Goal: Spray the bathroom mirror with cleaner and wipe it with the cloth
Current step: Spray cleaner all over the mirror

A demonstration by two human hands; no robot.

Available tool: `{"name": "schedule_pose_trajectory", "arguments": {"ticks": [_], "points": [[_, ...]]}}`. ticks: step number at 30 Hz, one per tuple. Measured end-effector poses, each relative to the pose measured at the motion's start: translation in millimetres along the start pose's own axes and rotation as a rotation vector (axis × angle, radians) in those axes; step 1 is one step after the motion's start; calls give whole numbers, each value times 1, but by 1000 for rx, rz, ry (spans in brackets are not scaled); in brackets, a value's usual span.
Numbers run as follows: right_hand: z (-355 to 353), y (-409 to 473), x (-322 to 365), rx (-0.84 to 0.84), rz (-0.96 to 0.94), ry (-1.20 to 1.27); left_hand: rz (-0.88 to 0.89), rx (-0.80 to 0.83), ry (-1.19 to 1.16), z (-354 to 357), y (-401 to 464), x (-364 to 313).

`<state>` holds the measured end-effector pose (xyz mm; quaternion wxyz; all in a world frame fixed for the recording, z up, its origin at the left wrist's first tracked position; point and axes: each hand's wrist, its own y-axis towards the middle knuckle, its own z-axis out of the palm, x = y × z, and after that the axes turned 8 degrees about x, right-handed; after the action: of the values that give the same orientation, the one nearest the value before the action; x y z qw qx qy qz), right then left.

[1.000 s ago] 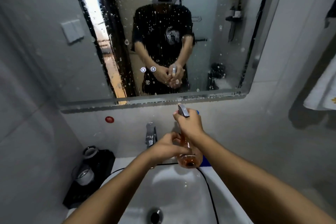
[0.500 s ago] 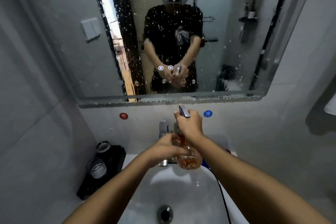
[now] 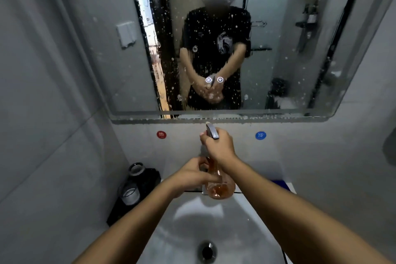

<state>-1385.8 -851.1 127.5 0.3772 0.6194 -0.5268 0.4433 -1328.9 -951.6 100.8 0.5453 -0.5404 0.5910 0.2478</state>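
Below mirror edge, both hands grip bottle

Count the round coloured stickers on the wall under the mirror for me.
2. A red sticker sits left of the spray bottle, and a blue sticker sits right of it, both just below the mirror. The hands could hide another.

You have one mirror across the upper frame, droplet-speckled, with two lit round icons near its lower centre. One spray bottle at centre, two hands on it: left hand, right hand. Two round wall stickers: one red, one blue. One sink, one drain. Two cups, lower left.
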Motion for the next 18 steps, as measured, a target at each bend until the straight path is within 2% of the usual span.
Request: {"name": "schedule_pose_trajectory", "arguments": {"ticks": [11, 18], "points": [[28, -3, 14, -54, 16, -71, 28, 7, -70, -21, -8, 14], [47, 0, 26, 47, 18, -89, 19, -15, -77, -39, -17, 23]]}}
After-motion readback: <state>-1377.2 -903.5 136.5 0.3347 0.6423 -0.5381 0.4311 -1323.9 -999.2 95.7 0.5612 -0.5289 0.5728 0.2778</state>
